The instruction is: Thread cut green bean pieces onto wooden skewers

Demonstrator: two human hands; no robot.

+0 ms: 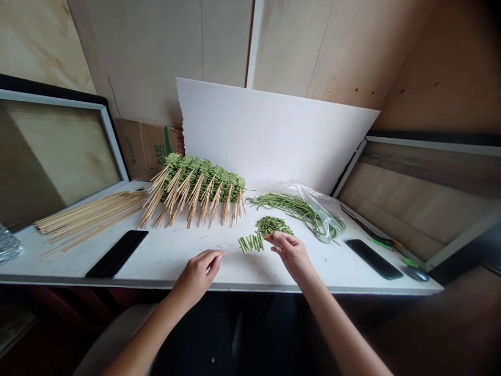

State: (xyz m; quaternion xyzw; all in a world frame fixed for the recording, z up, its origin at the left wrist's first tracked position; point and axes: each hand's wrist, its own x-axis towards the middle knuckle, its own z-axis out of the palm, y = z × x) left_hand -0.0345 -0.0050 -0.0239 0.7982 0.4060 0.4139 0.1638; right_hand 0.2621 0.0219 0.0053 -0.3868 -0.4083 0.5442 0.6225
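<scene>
At lower centre, the left hand (199, 272) and right hand (288, 251) pinch a right-rising skewer (232, 251), its bean pieces (251, 243) nearer the right.

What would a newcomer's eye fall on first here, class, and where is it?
Probably the big stack of loaded green skewers, left of centre towards the back of the white table. Next, the part-filled skewer held between the left hand and right hand, near the front. The large white board behind also stands out.
</scene>
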